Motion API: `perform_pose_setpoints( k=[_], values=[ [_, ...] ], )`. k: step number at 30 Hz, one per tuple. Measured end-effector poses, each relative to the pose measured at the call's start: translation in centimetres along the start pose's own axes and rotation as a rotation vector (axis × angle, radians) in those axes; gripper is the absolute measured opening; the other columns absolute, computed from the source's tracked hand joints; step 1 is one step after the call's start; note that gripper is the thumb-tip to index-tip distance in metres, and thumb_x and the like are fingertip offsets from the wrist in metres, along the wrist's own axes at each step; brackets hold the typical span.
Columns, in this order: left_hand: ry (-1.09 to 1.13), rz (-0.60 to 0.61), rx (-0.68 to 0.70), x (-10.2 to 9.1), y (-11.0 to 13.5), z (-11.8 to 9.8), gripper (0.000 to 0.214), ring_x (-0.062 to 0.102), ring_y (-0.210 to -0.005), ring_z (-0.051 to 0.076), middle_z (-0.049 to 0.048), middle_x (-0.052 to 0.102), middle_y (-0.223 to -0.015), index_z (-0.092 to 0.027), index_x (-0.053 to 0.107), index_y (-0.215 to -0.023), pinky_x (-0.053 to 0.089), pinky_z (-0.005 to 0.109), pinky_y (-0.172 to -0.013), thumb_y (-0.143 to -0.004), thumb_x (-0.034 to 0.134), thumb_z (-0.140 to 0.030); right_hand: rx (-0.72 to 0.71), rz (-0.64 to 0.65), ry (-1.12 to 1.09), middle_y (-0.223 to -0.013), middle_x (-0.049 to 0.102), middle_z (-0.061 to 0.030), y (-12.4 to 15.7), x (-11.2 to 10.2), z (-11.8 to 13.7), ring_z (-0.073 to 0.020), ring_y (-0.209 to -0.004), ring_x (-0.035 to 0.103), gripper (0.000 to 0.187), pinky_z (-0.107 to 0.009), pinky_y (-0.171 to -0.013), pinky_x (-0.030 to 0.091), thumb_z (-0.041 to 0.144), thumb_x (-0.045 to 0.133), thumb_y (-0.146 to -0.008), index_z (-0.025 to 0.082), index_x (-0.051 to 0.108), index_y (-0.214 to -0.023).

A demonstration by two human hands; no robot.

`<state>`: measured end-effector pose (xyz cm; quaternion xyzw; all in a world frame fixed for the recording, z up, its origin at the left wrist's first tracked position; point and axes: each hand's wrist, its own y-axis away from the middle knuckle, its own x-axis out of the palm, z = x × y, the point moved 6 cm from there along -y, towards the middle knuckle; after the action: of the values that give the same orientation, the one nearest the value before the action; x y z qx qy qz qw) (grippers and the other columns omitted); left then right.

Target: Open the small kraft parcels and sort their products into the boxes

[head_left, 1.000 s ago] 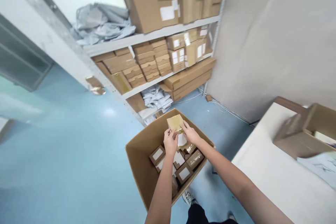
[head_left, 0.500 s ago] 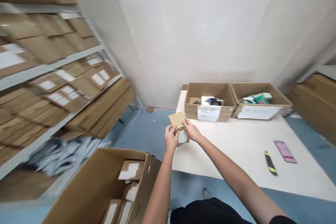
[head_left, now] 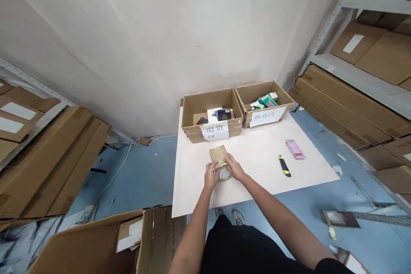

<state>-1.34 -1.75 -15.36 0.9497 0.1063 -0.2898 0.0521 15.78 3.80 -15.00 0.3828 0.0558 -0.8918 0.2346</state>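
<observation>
Both of my hands grip a small cardboard box over the left part of the white table. Brown tape shines across it, and a white label shows on its lower part. My left hand is closed on the near left side; my right hand pinches the right edge. A black and yellow utility knife lies to the right of my right hand. Beyond it is a flat pink object, blurred into pixels.
Two open cartons with handwritten signs, a left one and a right one, hold small boxes at the table's back. A big open carton stands front left. Shelves of boxes flank both sides. Metal parts lie on the floor at right.
My view has swung to the right, bringing the right-hand shelves into sight. The small box, still in both hands, has come from the table's left edge to over its surface.
</observation>
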Motion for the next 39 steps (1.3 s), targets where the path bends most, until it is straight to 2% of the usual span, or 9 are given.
perform_pose_setpoints(
  k=[3,7,11,17,22,27,33,36,39],
  values=[
    [0.066,0.0,0.018,-1.2,-1.6,0.2,0.05,0.063,-0.131,0.024,0.0121,0.062,-0.143,-0.025,0.064,-0.138,0.058,0.039,-0.103,-0.089,0.066,-0.018,0.01,0.016,0.009,-0.168,0.04,-0.0086,-2.0,-0.8,0.7,-0.0252,-0.131,0.065,0.056,-0.038,-0.113,0.05,0.008,0.065,-0.089,0.027,0.063,-0.141],
    [0.133,-0.001,-0.084,-1.9,-5.3,1.1,0.052,0.073,-0.109,0.022,0.0115,0.065,-0.146,-0.027,0.058,-0.146,0.059,0.042,-0.101,-0.094,0.064,-0.029,0.038,-0.016,0.079,-0.159,0.052,-0.0082,-5.5,-2.8,1.5,-0.0234,-0.128,0.067,0.051,-0.038,-0.113,0.05,0.013,0.057,-0.098,0.029,0.061,-0.146],
    [0.13,0.099,-0.101,-0.5,-8.0,2.3,0.071,0.067,-0.129,0.027,0.0139,0.059,-0.155,-0.025,0.051,-0.154,0.055,0.043,-0.107,-0.086,0.072,-0.025,0.2,-0.005,0.163,-0.169,0.04,-0.0115,-7.4,-3.1,0.1,-0.0247,-0.124,0.07,0.062,-0.039,-0.111,0.052,0.012,0.058,-0.097,0.029,0.052,-0.156],
    [-0.1,0.374,-0.029,2.1,-8.5,3.5,0.091,0.042,-0.155,0.035,0.0191,0.039,-0.169,-0.022,0.049,-0.155,0.043,0.051,-0.12,-0.071,0.087,-0.027,0.252,0.131,0.184,-0.172,0.034,-0.0148,-5.4,-0.6,-2.5,-0.0294,-0.154,0.042,0.071,-0.044,-0.122,0.041,0.008,0.061,-0.092,0.024,0.049,-0.159],
    [-0.326,0.58,0.136,4.3,-10.0,1.7,0.115,0.026,-0.162,0.036,0.0206,0.026,-0.174,-0.02,0.037,-0.161,0.031,0.049,-0.128,-0.062,0.094,-0.035,0.251,0.135,0.198,-0.174,0.028,-0.0158,-2.6,-1.9,-5.2,-0.0345,-0.162,0.024,0.074,-0.052,-0.126,0.035,0.012,0.067,-0.089,0.021,0.048,-0.16],
    [-0.47,0.535,0.149,5.1,-10.6,1.5,0.123,0.026,-0.162,0.033,0.0154,0.017,-0.178,-0.025,0.017,-0.169,0.037,0.046,-0.126,-0.068,0.087,-0.036,0.377,-0.031,0.253,-0.175,0.027,-0.0145,2.0,-8.9,-12.4,-0.0363,-0.164,0.015,0.073,-0.057,-0.126,0.032,0.013,0.065,-0.09,0.023,0.047,-0.161],
    [-0.439,0.405,0.198,4.3,-9.1,-0.9,0.092,0.038,-0.157,0.028,0.0017,0.023,-0.178,-0.038,0.019,-0.169,0.054,0.042,-0.112,-0.089,0.063,-0.041,0.686,-0.06,0.21,-0.175,0.025,-0.0179,10.3,-16.7,-25.5,-0.0379,-0.162,0.018,0.073,-0.054,-0.123,0.036,0.012,0.062,-0.091,0.018,0.044,-0.162],
    [-0.507,0.396,0.24,7.3,-8.7,-4.3,0.077,0.039,-0.156,0.031,0.0015,0.027,-0.176,-0.037,0.035,-0.164,0.045,0.047,-0.121,-0.093,0.058,-0.053,0.786,0.006,0.156,-0.171,0.031,-0.0177,12.2,-17.2,-30.8,-0.0368,-0.157,0.031,0.074,-0.051,-0.117,0.042,0.014,0.061,-0.091,0.024,0.042,-0.162],
    [-0.561,0.577,0.187,13.5,-7.8,-6.4,0.076,0.037,-0.157,0.034,0.0117,0.038,-0.171,-0.025,0.043,-0.161,0.034,0.049,-0.127,-0.093,0.057,-0.056,0.867,0.075,0.107,-0.16,0.043,-0.0227,12.7,-15.9,-34.1,-0.0375,-0.142,0.051,0.078,-0.049,-0.109,0.048,0.019,0.064,-0.091,0.023,0.037,-0.164]
  ],
)
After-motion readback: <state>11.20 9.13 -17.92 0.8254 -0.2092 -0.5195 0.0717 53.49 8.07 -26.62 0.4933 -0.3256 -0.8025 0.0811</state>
